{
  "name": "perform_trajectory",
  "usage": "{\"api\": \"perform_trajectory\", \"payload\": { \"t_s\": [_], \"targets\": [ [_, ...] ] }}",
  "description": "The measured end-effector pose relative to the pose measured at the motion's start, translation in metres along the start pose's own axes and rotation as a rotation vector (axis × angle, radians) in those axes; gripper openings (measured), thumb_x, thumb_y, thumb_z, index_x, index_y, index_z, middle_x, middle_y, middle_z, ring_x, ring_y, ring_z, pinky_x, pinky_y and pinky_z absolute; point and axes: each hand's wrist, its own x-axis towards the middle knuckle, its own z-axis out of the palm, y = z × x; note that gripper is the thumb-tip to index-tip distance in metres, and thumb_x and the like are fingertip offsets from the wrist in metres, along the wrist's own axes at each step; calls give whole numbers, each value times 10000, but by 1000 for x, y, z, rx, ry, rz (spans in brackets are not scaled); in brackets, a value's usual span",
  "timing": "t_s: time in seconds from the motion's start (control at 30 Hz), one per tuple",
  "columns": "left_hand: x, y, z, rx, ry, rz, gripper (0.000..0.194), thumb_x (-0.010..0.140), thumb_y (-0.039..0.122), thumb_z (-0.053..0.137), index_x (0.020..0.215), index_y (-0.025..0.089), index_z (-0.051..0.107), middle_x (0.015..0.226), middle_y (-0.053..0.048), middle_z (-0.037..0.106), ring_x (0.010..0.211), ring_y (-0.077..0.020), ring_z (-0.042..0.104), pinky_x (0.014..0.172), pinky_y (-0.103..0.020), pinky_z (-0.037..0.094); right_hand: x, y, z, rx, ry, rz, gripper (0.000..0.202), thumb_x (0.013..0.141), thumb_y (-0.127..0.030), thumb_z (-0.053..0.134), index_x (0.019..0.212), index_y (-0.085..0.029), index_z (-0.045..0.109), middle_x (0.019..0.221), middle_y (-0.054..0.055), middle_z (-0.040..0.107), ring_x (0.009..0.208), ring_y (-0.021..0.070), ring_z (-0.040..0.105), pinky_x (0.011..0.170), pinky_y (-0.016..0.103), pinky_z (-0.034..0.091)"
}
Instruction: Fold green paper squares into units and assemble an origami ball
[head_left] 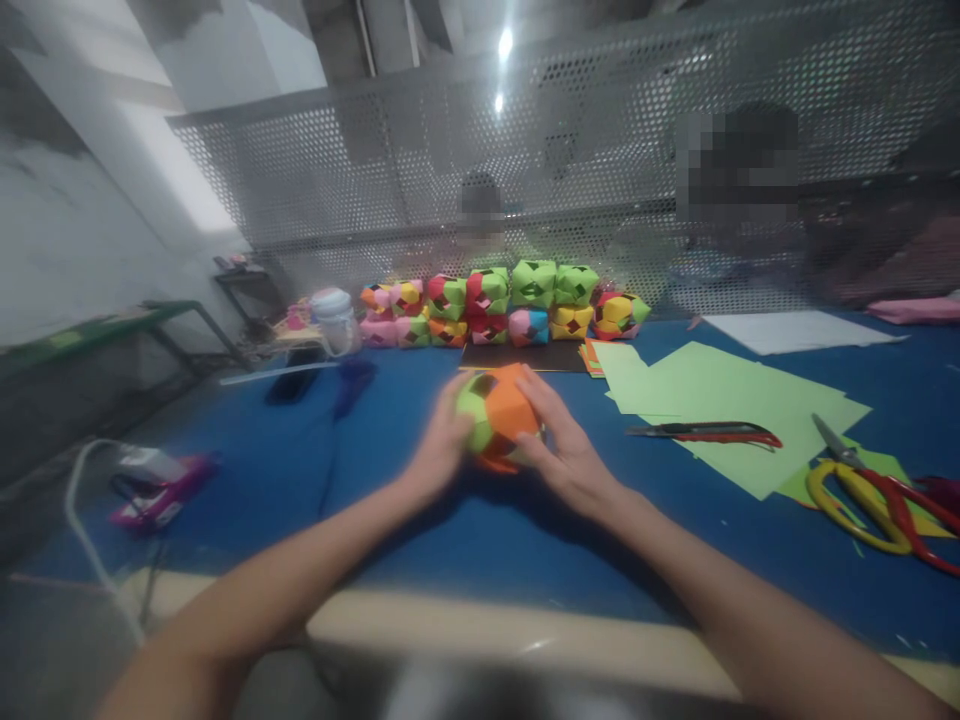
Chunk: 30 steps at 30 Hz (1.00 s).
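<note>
Between my two hands is a folded paper ball [508, 412], orange on the right and light green on the left, held just above the blue table. My left hand [444, 430] wraps its green side, with the fingers partly hidden and blurred. On the orange side, my right hand [561, 440] grips with the thumb in front and the fingers over the top. Behind it stand two stacked rows of similar colourful paper balls [534, 284]. A dark flat sheet [517, 357] lies in front of those rows, with small orange paper pieces [591, 358] at its right end.
To the right are light green sheets [705, 385], a red-and-black utility knife [705, 432] and yellow-and-red scissors [859, 480]. At left lie a dark phone [294, 378], a lidded jug [335, 318] and a purple object [169, 490]. Beyond the perforated metal screen [600, 130] sit two people.
</note>
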Motion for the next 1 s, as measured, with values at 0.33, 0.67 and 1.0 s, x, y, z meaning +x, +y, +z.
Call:
{"api": "perform_trajectory", "payload": {
  "t_s": [0.33,0.67,1.0],
  "targets": [
    [6,15,-5,205,-50,123,592,681,406,724,1229,260,556,1276,-69,550,1232,-304,459,1092,-449,303,4,-2,-9,-41,-5,-77,559,925,-430,487,1453,-365,315,1551,48,279,1413,250,297,1124,507,318],
    [6,12,-11,300,-127,204,604,724,376,718,1287,285,519,1384,-74,492,1306,-298,415,1109,-457,283,6,-2,-12,-68,-42,-150,606,940,-391,475,1485,-388,210,1590,18,175,1439,222,229,1138,502,300],
    [13,2,-4,19,30,-77,538,819,534,575,1288,274,542,1407,-70,494,1275,-281,469,1086,-443,341,5,6,-6,-41,-82,-68,644,912,-395,523,1489,-345,240,1566,37,252,1432,219,248,1159,489,266]
  ]
}}
